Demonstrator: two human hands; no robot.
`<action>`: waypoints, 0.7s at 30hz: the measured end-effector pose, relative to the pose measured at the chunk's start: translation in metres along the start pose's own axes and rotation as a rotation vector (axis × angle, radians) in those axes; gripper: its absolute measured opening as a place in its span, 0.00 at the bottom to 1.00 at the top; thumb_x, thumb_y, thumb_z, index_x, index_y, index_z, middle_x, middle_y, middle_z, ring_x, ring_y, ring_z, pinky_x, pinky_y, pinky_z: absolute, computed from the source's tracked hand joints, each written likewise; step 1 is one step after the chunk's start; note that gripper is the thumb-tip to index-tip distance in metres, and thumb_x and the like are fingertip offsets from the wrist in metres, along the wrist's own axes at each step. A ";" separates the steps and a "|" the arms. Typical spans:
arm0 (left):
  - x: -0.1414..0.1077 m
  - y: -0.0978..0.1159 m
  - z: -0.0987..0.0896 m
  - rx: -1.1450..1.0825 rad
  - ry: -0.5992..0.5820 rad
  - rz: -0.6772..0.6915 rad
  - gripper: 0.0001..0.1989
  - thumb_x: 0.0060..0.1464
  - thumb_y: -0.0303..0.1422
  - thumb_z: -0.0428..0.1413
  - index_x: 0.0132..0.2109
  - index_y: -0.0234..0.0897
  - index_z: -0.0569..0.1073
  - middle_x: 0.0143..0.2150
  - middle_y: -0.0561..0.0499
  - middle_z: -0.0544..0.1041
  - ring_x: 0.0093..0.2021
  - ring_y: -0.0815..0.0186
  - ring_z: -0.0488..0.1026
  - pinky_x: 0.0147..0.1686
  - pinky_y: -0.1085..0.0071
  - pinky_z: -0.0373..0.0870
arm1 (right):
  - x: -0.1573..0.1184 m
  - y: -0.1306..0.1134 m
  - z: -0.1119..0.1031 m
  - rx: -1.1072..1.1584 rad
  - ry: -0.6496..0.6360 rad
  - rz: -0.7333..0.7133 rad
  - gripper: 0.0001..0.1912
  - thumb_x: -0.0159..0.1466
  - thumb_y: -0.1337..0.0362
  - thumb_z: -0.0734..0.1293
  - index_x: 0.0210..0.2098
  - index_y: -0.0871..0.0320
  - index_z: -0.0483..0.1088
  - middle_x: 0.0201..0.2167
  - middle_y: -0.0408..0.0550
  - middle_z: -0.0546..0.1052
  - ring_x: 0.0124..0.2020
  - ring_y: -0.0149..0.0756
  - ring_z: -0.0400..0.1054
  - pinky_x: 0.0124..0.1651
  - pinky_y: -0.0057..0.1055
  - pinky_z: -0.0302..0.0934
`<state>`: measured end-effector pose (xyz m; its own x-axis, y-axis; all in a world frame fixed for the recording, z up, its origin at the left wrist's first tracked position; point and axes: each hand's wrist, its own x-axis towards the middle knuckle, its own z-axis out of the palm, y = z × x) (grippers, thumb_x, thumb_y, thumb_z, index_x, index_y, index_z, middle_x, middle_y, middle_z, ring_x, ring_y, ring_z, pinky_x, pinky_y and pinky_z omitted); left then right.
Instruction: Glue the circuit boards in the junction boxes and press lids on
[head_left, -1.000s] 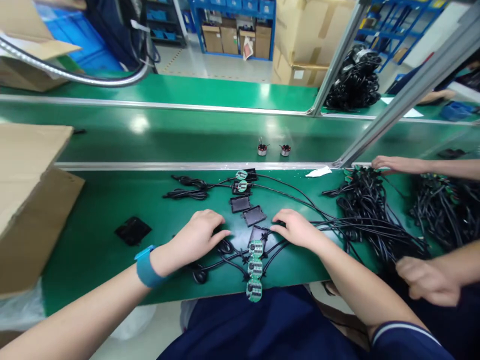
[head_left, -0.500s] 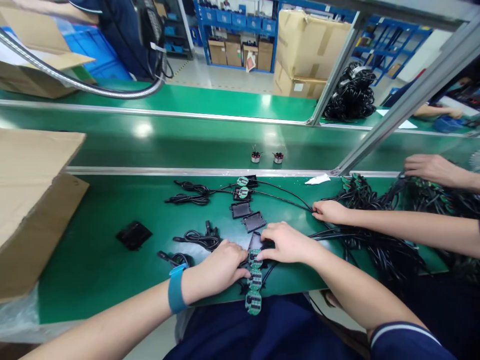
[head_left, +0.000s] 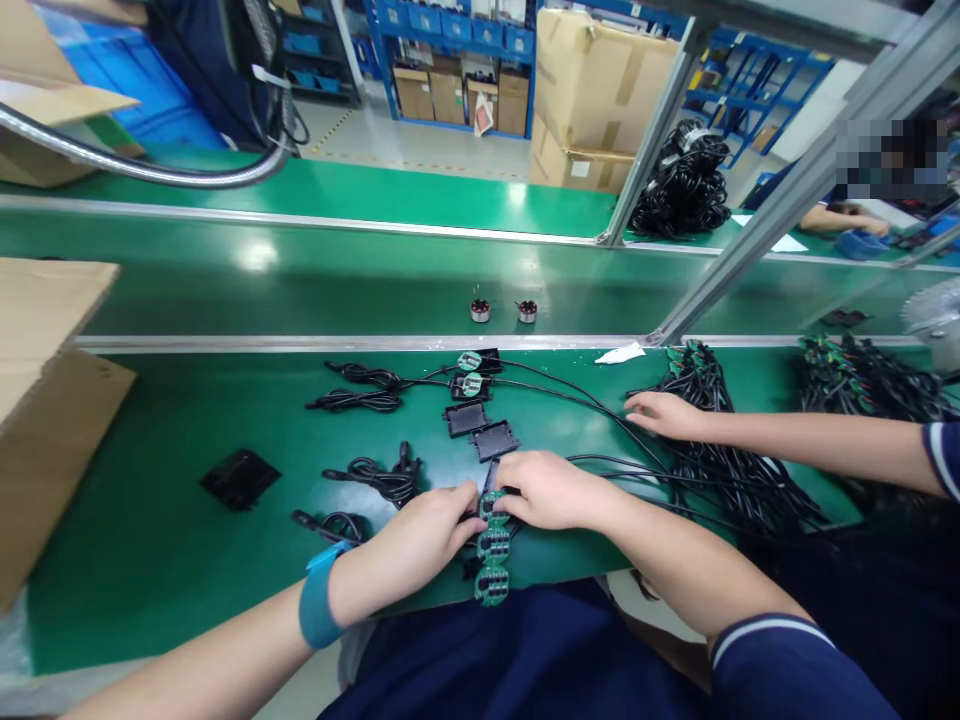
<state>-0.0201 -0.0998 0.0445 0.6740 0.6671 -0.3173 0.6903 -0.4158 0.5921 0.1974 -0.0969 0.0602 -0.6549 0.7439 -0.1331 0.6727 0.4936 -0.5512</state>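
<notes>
Near the table's front edge, my left hand (head_left: 431, 522) pinches at the left side of the topmost green circuit board (head_left: 493, 508), with thumb and fingers pressed close. On its right side my right hand (head_left: 544, 490) grips the same spot, fingers bent around a black case partly hidden beneath. Two more round boards (head_left: 493, 565) hang in line below, toward my body. Two open black cases (head_left: 494, 440) lie just beyond my hands. Further back, two round boards (head_left: 471, 384) with cables rest on black cases. Coiled black cables (head_left: 382, 480) are to the left.
A co-worker's hand (head_left: 664, 414) is at the right, beside a heap of black cables (head_left: 724, 460). A cardboard box (head_left: 60, 430) stands at the left; a black part (head_left: 240, 479) lies near it. Two small motors (head_left: 527, 311) sit behind the metal rail (head_left: 337, 345).
The view has shifted, so the table items appear further left. Both my hands stay at the top board. The co-worker's far hand has left the cable heap at the right.
</notes>
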 end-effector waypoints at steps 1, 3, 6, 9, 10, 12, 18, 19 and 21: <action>0.001 0.001 0.001 -0.005 -0.002 -0.003 0.07 0.63 0.37 0.49 0.38 0.40 0.65 0.36 0.47 0.76 0.33 0.59 0.74 0.32 0.66 0.63 | 0.001 -0.003 0.001 -0.046 0.001 0.018 0.06 0.66 0.62 0.68 0.36 0.59 0.74 0.37 0.48 0.75 0.39 0.37 0.70 0.41 0.30 0.59; 0.001 0.002 0.001 -0.011 -0.006 -0.008 0.06 0.63 0.35 0.48 0.40 0.39 0.66 0.36 0.46 0.77 0.35 0.58 0.75 0.34 0.66 0.65 | 0.004 -0.009 0.002 -0.124 -0.002 0.048 0.07 0.67 0.61 0.67 0.36 0.59 0.74 0.38 0.50 0.76 0.40 0.39 0.71 0.40 0.31 0.59; 0.002 0.001 0.000 -0.019 -0.032 -0.028 0.06 0.62 0.35 0.49 0.39 0.38 0.67 0.37 0.45 0.77 0.37 0.56 0.76 0.36 0.65 0.67 | 0.007 -0.015 0.008 -0.205 -0.030 0.063 0.08 0.67 0.61 0.66 0.38 0.60 0.73 0.39 0.53 0.77 0.40 0.41 0.72 0.39 0.33 0.59; 0.005 -0.003 0.000 -0.071 -0.033 -0.013 0.05 0.60 0.35 0.51 0.40 0.38 0.68 0.40 0.44 0.78 0.40 0.56 0.76 0.38 0.65 0.68 | 0.010 -0.017 0.016 -0.247 -0.040 0.051 0.08 0.67 0.65 0.65 0.41 0.62 0.73 0.40 0.55 0.78 0.39 0.41 0.72 0.39 0.33 0.60; 0.005 -0.004 -0.001 -0.100 -0.032 -0.004 0.06 0.60 0.35 0.51 0.40 0.38 0.68 0.40 0.45 0.77 0.40 0.56 0.76 0.39 0.65 0.68 | 0.011 -0.016 0.017 -0.242 -0.034 0.049 0.08 0.67 0.66 0.64 0.41 0.63 0.73 0.40 0.55 0.78 0.39 0.41 0.72 0.39 0.33 0.60; 0.006 -0.006 -0.003 -0.150 -0.041 0.005 0.08 0.62 0.36 0.48 0.37 0.39 0.67 0.36 0.47 0.76 0.37 0.58 0.74 0.37 0.65 0.67 | 0.012 -0.010 0.016 -0.167 -0.009 0.052 0.08 0.67 0.63 0.66 0.41 0.62 0.73 0.39 0.54 0.78 0.39 0.40 0.72 0.39 0.32 0.60; 0.011 -0.002 -0.026 -0.432 -0.023 -0.127 0.17 0.62 0.46 0.44 0.31 0.40 0.60 0.25 0.56 0.67 0.25 0.66 0.69 0.27 0.71 0.65 | 0.017 0.030 -0.014 0.290 0.157 0.136 0.18 0.67 0.50 0.66 0.43 0.58 0.75 0.39 0.47 0.79 0.39 0.34 0.71 0.42 0.29 0.62; 0.014 -0.003 -0.032 -0.469 -0.009 -0.151 0.17 0.61 0.47 0.45 0.31 0.40 0.60 0.25 0.56 0.67 0.24 0.67 0.69 0.26 0.71 0.65 | 0.018 0.037 -0.018 0.289 0.206 0.170 0.19 0.66 0.49 0.67 0.46 0.58 0.75 0.42 0.49 0.78 0.41 0.35 0.72 0.44 0.31 0.63; 0.023 -0.007 -0.046 -0.507 -0.007 -0.189 0.17 0.59 0.49 0.47 0.32 0.39 0.61 0.24 0.57 0.68 0.20 0.69 0.67 0.22 0.73 0.62 | 0.023 0.048 -0.020 0.234 0.270 0.204 0.25 0.62 0.48 0.71 0.51 0.59 0.73 0.49 0.54 0.76 0.47 0.40 0.71 0.49 0.35 0.64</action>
<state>-0.0215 -0.0533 0.0671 0.5532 0.6963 -0.4572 0.5874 0.0631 0.8068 0.2219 -0.0472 0.0469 -0.3813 0.9228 -0.0554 0.6623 0.2309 -0.7128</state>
